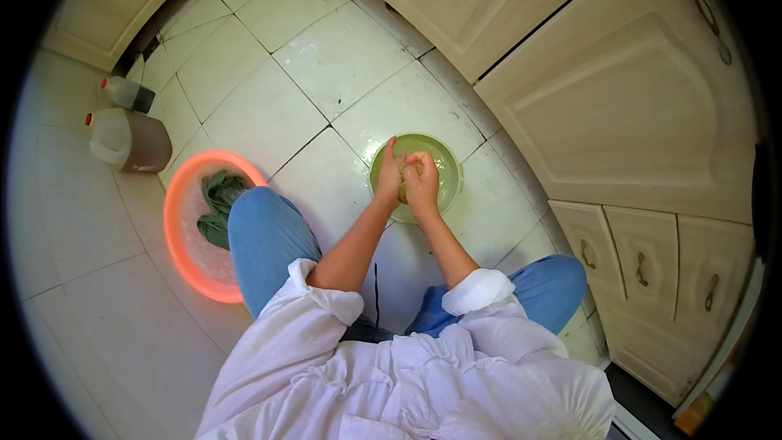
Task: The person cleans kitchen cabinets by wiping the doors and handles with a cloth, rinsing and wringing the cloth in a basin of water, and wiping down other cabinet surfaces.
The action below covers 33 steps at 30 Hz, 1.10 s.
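Observation:
A green basin (450,165) stands on the tiled floor in front of my body, and both hands are together over it. My left hand (389,175) is at the basin's left side, its fingers pressed against something yellowish-green between the hands. My right hand (421,182) is beside it, fingers curled round the same yellowish-green item (402,189), which is mostly hidden by the hands. What the item is cannot be made out.
Left of my knee is an orange basin (173,224) with dark green cloth (213,230) in sudsy water. Two plastic jugs (130,140) with red caps lie at the far left. Wooden cabinets (619,90) line the right side and top.

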Each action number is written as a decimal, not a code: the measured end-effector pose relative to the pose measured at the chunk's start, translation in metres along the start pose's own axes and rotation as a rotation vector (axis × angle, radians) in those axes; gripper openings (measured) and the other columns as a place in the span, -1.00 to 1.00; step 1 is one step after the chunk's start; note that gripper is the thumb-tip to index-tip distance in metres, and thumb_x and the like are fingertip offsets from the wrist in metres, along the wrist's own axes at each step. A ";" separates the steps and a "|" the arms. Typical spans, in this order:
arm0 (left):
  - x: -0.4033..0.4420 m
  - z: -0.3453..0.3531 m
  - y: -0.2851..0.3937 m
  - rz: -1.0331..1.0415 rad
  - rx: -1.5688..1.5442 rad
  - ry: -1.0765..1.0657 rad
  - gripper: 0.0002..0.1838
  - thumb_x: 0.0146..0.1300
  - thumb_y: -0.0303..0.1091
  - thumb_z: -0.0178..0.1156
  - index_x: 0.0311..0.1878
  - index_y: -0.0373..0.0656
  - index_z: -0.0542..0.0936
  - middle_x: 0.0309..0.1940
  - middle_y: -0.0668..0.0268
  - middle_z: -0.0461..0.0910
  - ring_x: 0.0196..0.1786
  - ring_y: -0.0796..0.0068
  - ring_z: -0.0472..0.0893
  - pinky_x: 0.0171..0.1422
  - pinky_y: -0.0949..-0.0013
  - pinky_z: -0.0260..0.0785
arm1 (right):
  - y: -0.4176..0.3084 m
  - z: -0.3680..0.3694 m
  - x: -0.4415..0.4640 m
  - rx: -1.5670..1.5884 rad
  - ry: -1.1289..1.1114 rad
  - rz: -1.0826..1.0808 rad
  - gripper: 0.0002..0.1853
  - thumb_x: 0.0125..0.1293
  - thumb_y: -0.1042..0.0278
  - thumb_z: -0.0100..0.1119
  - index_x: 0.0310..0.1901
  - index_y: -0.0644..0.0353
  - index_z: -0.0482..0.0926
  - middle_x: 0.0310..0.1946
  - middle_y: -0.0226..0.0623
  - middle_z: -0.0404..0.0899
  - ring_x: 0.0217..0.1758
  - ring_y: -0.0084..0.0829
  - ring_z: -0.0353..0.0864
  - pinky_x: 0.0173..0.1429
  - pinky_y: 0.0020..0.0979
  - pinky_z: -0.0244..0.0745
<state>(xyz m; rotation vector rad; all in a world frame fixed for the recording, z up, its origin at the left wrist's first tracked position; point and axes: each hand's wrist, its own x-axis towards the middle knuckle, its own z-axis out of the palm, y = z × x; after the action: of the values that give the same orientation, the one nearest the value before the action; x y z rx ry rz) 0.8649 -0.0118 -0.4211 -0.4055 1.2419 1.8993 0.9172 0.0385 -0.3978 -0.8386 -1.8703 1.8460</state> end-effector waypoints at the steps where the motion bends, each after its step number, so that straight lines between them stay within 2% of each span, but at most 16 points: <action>1: -0.001 0.002 -0.001 0.070 0.062 0.028 -0.42 0.44 -0.08 -0.11 0.46 -0.02 0.12 0.13 0.07 0.45 0.24 0.23 0.39 0.36 0.19 0.19 | -0.002 0.002 0.000 -0.267 0.089 -0.186 -0.92 0.18 0.46 0.00 -0.29 0.21 0.43 -0.39 -0.17 0.55 -0.29 -0.28 0.58 -0.21 -0.30 0.45; 5: -0.005 0.006 -0.006 0.343 0.520 0.163 -0.46 0.43 -0.07 -0.14 0.39 -0.12 0.26 0.07 -0.01 0.49 0.21 0.09 0.42 0.38 0.22 0.15 | 0.017 -0.006 0.011 -0.370 0.154 -0.171 -0.93 0.22 0.41 0.00 -0.29 0.19 0.44 -0.46 -0.08 0.56 -0.37 -0.08 0.60 -0.28 -0.15 0.45; 9: -0.027 0.021 0.005 0.386 0.883 0.101 -0.38 0.39 -0.01 -0.07 0.41 -0.14 0.21 0.10 -0.06 0.49 0.22 -0.01 0.40 0.34 0.20 0.19 | 0.053 -0.040 0.031 -0.621 0.108 -0.123 -0.91 0.27 0.35 0.04 -0.28 0.15 0.46 -0.43 -0.09 0.59 -0.36 -0.03 0.60 -0.27 -0.06 0.44; 12: -0.038 0.021 0.017 0.089 0.973 -0.003 -0.30 0.31 -0.01 0.05 0.43 -0.13 0.17 0.18 -0.11 0.42 0.24 -0.02 0.38 0.29 0.14 0.26 | 0.082 -0.055 0.045 -0.743 0.088 -0.162 -0.87 0.29 0.31 0.03 -0.20 0.11 0.51 -0.30 -0.10 0.60 -0.23 -0.05 0.59 -0.18 -0.09 0.46; 15: -0.023 0.001 0.005 0.237 1.313 0.052 -0.23 0.21 -0.07 0.17 0.44 -0.10 0.15 0.22 -0.15 0.35 0.22 -0.06 0.39 0.25 0.03 0.29 | 0.093 -0.057 0.043 -0.905 0.026 -0.212 -0.78 0.31 0.27 0.00 -0.08 0.08 0.55 -0.11 -0.10 0.57 -0.04 -0.06 0.55 -0.04 -0.09 0.44; 17: -0.020 -0.006 -0.011 0.693 1.655 0.268 -0.22 0.16 -0.16 0.21 0.44 -0.08 0.16 0.19 -0.14 0.38 0.21 -0.12 0.40 0.29 -0.04 0.23 | 0.099 -0.055 0.037 -1.045 -0.099 -0.199 -0.73 0.32 0.24 -0.01 -0.01 0.06 0.56 -0.01 -0.10 0.54 0.06 -0.06 0.51 0.05 -0.07 0.41; 19: -0.020 -0.007 -0.016 0.796 1.651 0.238 -0.22 0.16 -0.17 0.21 0.43 -0.12 0.16 0.22 -0.13 0.36 0.22 -0.12 0.40 0.33 -0.04 0.20 | 0.121 -0.047 0.034 -1.340 -0.607 -0.049 -0.65 0.32 0.16 -0.01 0.06 0.07 0.55 0.07 -0.08 0.49 0.14 -0.03 0.46 0.14 0.07 0.30; 23: 0.002 -0.018 -0.023 0.882 1.429 0.031 -0.27 0.26 -0.15 0.14 0.43 -0.23 0.14 0.31 -0.09 0.30 0.24 -0.01 0.41 0.37 0.09 0.17 | 0.071 -0.038 0.028 -1.486 -0.536 0.004 -0.63 0.30 0.09 0.00 0.02 0.09 0.56 0.07 -0.13 0.50 0.16 -0.11 0.46 0.20 0.18 0.18; 24: 0.008 -0.019 -0.026 0.887 1.426 0.031 -0.27 0.26 -0.15 0.14 0.43 -0.23 0.14 0.31 -0.09 0.30 0.24 -0.01 0.41 0.37 0.09 0.17 | 0.068 -0.034 0.020 -1.383 -0.424 -0.080 -0.65 0.28 0.12 0.02 -0.02 0.11 0.58 0.03 -0.15 0.53 0.13 -0.10 0.49 0.19 0.16 0.23; 26: 0.016 -0.016 -0.031 0.599 0.678 -0.204 -0.31 0.39 -0.01 -0.02 0.43 -0.26 0.13 0.29 0.01 0.36 0.22 0.15 0.44 0.35 0.23 0.20 | 0.053 -0.034 0.021 -1.284 -0.314 -0.162 -0.68 0.27 0.14 0.03 -0.06 0.12 0.59 -0.02 -0.17 0.57 0.09 -0.10 0.53 0.18 0.14 0.27; 27: 0.008 -0.009 -0.019 0.600 0.670 -0.204 -0.31 0.39 -0.01 -0.02 0.43 -0.26 0.13 0.29 0.01 0.36 0.22 0.15 0.44 0.35 0.23 0.20 | 0.039 -0.036 0.030 -1.024 -0.451 -0.060 -0.74 0.27 0.18 0.06 -0.16 0.17 0.57 -0.16 -0.19 0.59 -0.05 -0.16 0.58 0.04 0.04 0.40; 28: -0.002 -0.004 -0.006 0.410 0.545 -0.230 -0.31 0.42 0.06 -0.10 0.43 -0.23 0.14 0.24 0.08 0.41 0.19 0.24 0.45 0.31 0.29 0.24 | 0.025 -0.039 0.033 -0.757 -0.575 0.040 -0.78 0.26 0.21 0.10 -0.26 0.21 0.55 -0.29 -0.21 0.60 -0.18 -0.21 0.63 -0.09 -0.06 0.53; 29: -0.009 -0.001 0.007 0.227 0.418 -0.252 -0.30 0.44 0.13 -0.17 0.43 -0.21 0.15 0.19 0.15 0.45 0.17 0.33 0.46 0.27 0.34 0.27 | 0.009 -0.045 0.033 -0.763 -0.578 0.032 -0.78 0.26 0.21 0.10 -0.26 0.21 0.55 -0.29 -0.21 0.60 -0.18 -0.21 0.63 -0.09 -0.06 0.53; 31: -0.011 0.004 0.006 0.110 0.269 -0.227 -0.31 0.44 0.14 -0.18 0.44 -0.18 0.16 0.15 0.15 0.48 0.13 0.37 0.47 0.23 0.37 0.31 | -0.027 -0.056 0.039 -0.310 -0.563 0.410 -0.76 0.23 0.27 0.26 -0.41 0.21 0.43 -0.45 -0.35 0.45 -0.38 -0.45 0.55 -0.31 -0.32 0.63; 32: -0.013 0.004 0.010 -0.001 0.110 -0.210 -0.31 0.44 0.14 -0.19 0.44 -0.14 0.17 0.10 0.15 0.50 0.09 0.42 0.48 0.18 0.39 0.34 | -0.054 -0.054 0.039 -0.271 -0.557 0.357 -0.73 0.25 0.28 0.25 -0.45 0.18 0.37 -0.47 -0.39 0.39 -0.38 -0.52 0.52 -0.37 -0.37 0.62; 33: -0.005 0.001 -0.007 0.083 0.143 -0.218 -0.34 0.44 0.16 -0.22 0.40 -0.13 0.25 0.01 0.18 0.54 0.01 0.45 0.51 0.07 0.42 0.37 | -0.072 -0.058 0.033 -0.214 -0.556 0.318 -0.68 0.28 0.30 0.24 -0.50 0.14 0.30 -0.48 -0.43 0.33 -0.38 -0.59 0.49 -0.42 -0.43 0.62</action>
<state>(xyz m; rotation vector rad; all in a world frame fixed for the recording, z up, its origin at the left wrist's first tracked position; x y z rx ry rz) 0.8737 -0.0125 -0.4216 -0.0698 1.2531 1.8539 0.9195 0.1066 -0.3274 -0.7803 -2.4201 2.2777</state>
